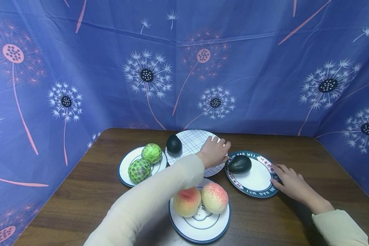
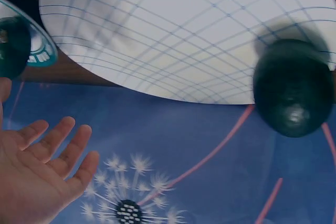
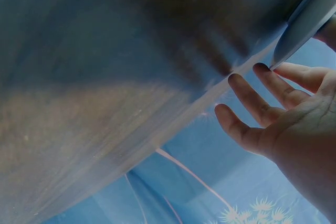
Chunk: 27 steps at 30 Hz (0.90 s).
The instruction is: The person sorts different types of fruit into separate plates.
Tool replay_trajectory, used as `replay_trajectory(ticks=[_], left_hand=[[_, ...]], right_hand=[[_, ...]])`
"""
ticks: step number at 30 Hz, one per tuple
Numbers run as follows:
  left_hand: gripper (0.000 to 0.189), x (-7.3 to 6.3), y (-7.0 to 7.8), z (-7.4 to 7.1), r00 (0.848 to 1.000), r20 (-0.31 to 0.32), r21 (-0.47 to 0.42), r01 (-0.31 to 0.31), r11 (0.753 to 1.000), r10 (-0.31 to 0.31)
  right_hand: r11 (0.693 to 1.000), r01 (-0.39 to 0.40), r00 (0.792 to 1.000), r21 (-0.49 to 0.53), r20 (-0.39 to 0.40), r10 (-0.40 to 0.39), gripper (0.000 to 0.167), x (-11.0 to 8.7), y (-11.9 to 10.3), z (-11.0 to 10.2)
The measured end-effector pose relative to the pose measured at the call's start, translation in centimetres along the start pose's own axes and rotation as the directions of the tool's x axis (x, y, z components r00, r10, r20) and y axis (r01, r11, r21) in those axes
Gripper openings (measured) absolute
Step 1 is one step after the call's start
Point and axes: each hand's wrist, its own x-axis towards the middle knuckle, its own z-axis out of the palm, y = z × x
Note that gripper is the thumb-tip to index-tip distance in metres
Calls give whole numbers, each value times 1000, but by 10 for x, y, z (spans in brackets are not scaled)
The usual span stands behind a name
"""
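My left hand (image 1: 214,151) is over the right side of a white plate with blue grid lines (image 1: 190,141). Its fingers are spread and hold nothing, with the thumb close to a dark avocado (image 1: 240,165). That avocado lies at the left side of a green-rimmed plate with lettering (image 1: 259,179). A second dark avocado (image 1: 174,144) sits on the left part of the grid plate, and the left wrist view shows it at the right. With loosely extended fingers, my right hand (image 1: 293,182) touches the right rim of the green-rimmed plate.
Two green bumpy fruits (image 1: 139,171) rest on a blue-rimmed plate (image 1: 125,164) at the left. Nearer, two peaches (image 1: 214,197) sit on another blue-rimmed plate (image 1: 203,235), partly behind my left forearm. A blue dandelion-print cloth (image 1: 258,75) hangs behind the wooden table (image 1: 80,205).
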Motion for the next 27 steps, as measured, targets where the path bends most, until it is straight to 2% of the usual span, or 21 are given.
replay_trajectory(ticks=[9,16,23,27], left_hand=[[51,-12,-31,15,996,42,-28,74,997,-73],[50,-22,-56,27,990,68,8,121,993,-122],[54,-30,-72,37,973,143,9,183,983,-183],[54,-34,-79,42,963,165,25,212,977,-213]], right_hand=[[1000,-3,1000,3,0,3,65,0,1,0],[1000,5,1000,5,-6,-5,64,0,1,0],[1000,9,1000,3,-15,-9,63,-1,1,0],[1000,13,1000,2,-21,-13,62,-1,0,1]])
